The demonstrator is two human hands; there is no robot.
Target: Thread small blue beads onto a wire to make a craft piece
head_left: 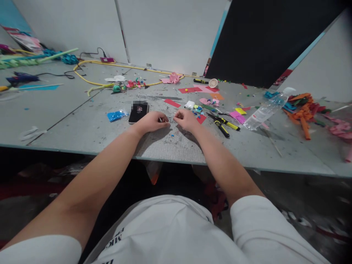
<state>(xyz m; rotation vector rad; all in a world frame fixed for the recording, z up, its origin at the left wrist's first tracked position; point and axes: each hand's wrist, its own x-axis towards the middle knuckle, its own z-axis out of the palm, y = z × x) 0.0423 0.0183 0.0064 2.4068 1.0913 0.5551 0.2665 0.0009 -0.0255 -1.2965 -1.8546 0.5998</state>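
My left hand [154, 121] and my right hand [187, 119] face each other low over the grey table. Both are closed, fingertips pinched on a thin, wire-like piece [171, 119] that spans the small gap between them. Its exact kind is too small to make out. Left of my left hand lies a dark, flat case [137, 112], and beyond it a bright blue packet [116, 115]. A tiny blue bit [172, 135] sits just below the hands. To the right of my right hand rest pliers with yellow and black handles [224, 124].
A clear plastic bottle [265, 110] leans or lies at the right, near a heap of orange strips [302, 110]. Red paper [189, 90] and coloured scraps cover the back. A yellow cable [88, 83] loops at the far left. The table's front edge [170, 160] runs close to me.
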